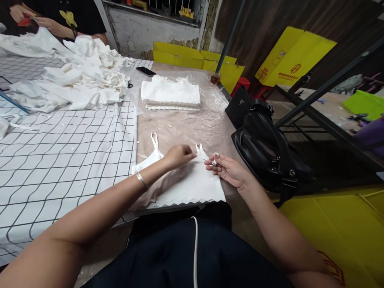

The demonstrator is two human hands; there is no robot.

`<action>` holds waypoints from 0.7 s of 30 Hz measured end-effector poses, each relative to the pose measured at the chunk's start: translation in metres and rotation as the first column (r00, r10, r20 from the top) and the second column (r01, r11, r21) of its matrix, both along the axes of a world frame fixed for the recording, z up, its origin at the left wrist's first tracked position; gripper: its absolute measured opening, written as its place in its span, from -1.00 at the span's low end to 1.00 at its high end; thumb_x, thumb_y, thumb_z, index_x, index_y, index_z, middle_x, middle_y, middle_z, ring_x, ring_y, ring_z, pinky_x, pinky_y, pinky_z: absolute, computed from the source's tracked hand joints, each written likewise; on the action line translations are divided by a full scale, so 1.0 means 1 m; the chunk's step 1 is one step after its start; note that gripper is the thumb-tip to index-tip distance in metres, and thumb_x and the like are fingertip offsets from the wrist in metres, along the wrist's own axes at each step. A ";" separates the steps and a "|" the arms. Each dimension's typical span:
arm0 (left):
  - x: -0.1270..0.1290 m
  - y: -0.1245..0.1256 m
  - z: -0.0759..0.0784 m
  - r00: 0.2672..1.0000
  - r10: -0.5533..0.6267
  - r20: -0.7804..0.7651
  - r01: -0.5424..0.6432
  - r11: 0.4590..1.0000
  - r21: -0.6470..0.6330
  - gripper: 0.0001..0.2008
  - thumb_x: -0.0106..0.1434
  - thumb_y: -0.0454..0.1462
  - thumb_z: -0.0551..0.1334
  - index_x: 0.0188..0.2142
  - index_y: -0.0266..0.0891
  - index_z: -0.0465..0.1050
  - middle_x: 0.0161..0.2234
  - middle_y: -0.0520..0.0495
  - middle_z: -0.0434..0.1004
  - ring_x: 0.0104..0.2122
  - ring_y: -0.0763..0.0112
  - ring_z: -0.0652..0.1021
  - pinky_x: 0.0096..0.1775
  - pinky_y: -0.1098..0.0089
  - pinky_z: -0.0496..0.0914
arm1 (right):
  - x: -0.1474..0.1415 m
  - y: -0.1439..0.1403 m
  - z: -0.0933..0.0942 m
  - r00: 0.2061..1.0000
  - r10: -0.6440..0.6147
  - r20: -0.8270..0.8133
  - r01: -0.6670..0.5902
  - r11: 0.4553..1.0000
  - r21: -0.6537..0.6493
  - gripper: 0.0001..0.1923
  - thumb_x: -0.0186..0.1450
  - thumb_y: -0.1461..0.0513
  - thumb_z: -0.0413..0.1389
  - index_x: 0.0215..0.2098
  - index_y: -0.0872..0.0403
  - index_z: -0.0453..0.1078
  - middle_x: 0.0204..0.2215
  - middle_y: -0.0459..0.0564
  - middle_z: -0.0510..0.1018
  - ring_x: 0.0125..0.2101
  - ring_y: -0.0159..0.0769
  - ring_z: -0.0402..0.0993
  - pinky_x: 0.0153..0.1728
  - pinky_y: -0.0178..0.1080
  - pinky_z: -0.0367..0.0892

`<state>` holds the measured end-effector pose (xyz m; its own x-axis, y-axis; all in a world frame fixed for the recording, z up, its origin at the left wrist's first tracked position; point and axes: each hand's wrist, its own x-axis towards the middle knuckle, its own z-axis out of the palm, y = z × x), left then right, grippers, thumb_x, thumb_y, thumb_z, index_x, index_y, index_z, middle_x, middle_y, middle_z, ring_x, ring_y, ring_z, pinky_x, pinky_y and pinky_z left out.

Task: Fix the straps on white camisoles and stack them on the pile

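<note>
A white camisole top with thin straps lies flat at the table's near edge, its wavy hem toward me. One strap loop stretches away on the left, and a shorter loop shows on the right. My left hand is over the neckline with fingers curled and the tips pinched together beside the right strap. What it holds, if anything, is too small to make out. Between thumb and forefinger, my right hand pinches a small white piece of the top's right upper corner.
Folded white garments are stacked on clear plastic farther back. Loose white garments heap on the checked cloth at left. A black bag sits right, near a drink cup. A phone lies behind; a co-worker's hands hold something red.
</note>
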<state>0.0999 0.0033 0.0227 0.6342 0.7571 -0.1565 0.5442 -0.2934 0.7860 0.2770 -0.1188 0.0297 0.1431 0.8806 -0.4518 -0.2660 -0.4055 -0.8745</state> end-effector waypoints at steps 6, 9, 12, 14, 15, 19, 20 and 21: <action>-0.017 -0.032 -0.010 0.952 -0.066 -0.300 0.166 0.932 0.321 -0.72 0.15 -0.10 0.31 -0.26 -0.26 0.46 -0.16 -0.24 0.52 -0.06 -0.05 0.42 -0.03 0.04 0.16 | 0.004 0.013 0.000 0.998 0.070 -0.011 -0.069 0.997 0.024 -0.84 0.22 0.20 0.21 -0.23 0.06 0.43 -0.22 0.03 0.64 -0.22 -0.28 0.59 -0.37 -0.34 0.37; -0.012 -0.033 -0.010 0.946 -0.082 -0.312 0.172 0.946 0.274 -0.75 0.14 -0.14 0.30 -0.25 -0.25 0.45 -0.17 -0.22 0.52 -0.08 -0.03 0.42 -0.05 0.04 0.15 | 0.005 0.017 -0.001 0.994 0.108 0.009 -0.108 0.993 0.036 -0.79 0.13 0.20 0.28 -0.27 0.06 0.44 -0.22 0.02 0.64 -0.20 -0.28 0.58 -0.34 -0.33 0.36; -0.009 -0.030 -0.011 0.944 -0.087 -0.318 0.161 0.963 0.215 -0.81 0.12 -0.17 0.31 -0.34 -0.23 0.46 -0.19 -0.21 0.53 -0.09 -0.02 0.43 -0.05 0.05 0.14 | 0.002 0.022 -0.004 0.991 0.086 0.103 -0.095 0.992 0.086 -0.73 0.03 0.14 0.35 -0.35 0.07 0.46 -0.30 -0.03 0.62 -0.27 -0.31 0.54 -0.33 -0.32 0.35; -0.009 -0.029 -0.013 0.952 -0.086 -0.293 0.145 0.971 0.189 -0.87 0.11 -0.21 0.30 -0.38 -0.22 0.46 -0.22 -0.17 0.54 -0.08 -0.01 0.43 -0.04 0.06 0.13 | -0.002 0.025 -0.007 0.986 0.033 0.165 -0.055 0.990 0.126 -0.67 -0.06 0.12 0.39 -0.37 0.07 0.49 -0.38 -0.08 0.59 -0.35 -0.35 0.50 -0.32 -0.30 0.34; -0.010 -0.029 -0.014 0.959 -0.081 -0.270 0.132 0.975 0.178 -0.90 0.11 -0.24 0.29 -0.37 -0.21 0.47 -0.25 -0.14 0.55 -0.08 0.01 0.43 -0.04 0.06 0.12 | -0.004 0.027 -0.009 0.982 0.004 0.189 -0.031 0.989 0.142 -0.65 -0.10 0.12 0.41 -0.38 0.07 0.50 -0.41 -0.10 0.58 -0.38 -0.36 0.48 -0.31 -0.29 0.34; -0.012 -0.030 -0.015 0.980 -0.048 -0.194 0.073 0.990 0.120 -0.84 0.11 -0.26 0.29 -0.27 -0.19 0.52 -0.32 -0.10 0.58 -0.08 0.05 0.46 -0.01 0.08 0.09 | -0.016 0.034 -0.014 0.963 -0.030 0.267 -0.010 0.989 0.148 -0.62 -0.20 0.12 0.43 -0.45 0.07 0.50 -0.56 -0.14 0.53 -0.47 -0.37 0.42 -0.34 -0.25 0.34; -0.012 -0.031 -0.015 0.980 -0.046 -0.194 0.067 0.992 0.104 -0.84 0.12 -0.23 0.29 -0.29 -0.20 0.53 -0.34 -0.10 0.58 -0.09 0.05 0.46 0.00 0.08 0.09 | -0.019 0.035 -0.015 0.959 -0.022 0.283 -0.019 0.990 0.142 -0.62 -0.21 0.11 0.42 -0.45 0.07 0.50 -0.58 -0.14 0.51 -0.48 -0.36 0.41 -0.35 -0.25 0.33; -0.012 -0.032 -0.014 0.979 -0.045 -0.198 0.064 0.994 0.092 -0.84 0.14 -0.19 0.30 -0.32 -0.21 0.54 -0.35 -0.11 0.58 -0.10 0.03 0.47 0.00 0.06 0.08 | -0.021 0.036 -0.016 0.955 -0.014 0.297 -0.029 0.990 0.140 -0.62 -0.21 0.10 0.42 -0.46 0.07 0.49 -0.59 -0.14 0.51 -0.48 -0.36 0.41 -0.35 -0.25 0.32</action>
<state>0.0882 -0.0283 0.0083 0.6397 0.7398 -0.2088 0.6653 -0.3969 0.6323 0.2559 -0.0825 0.0135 0.2450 0.9336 -0.2613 0.0161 -0.2734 -0.9618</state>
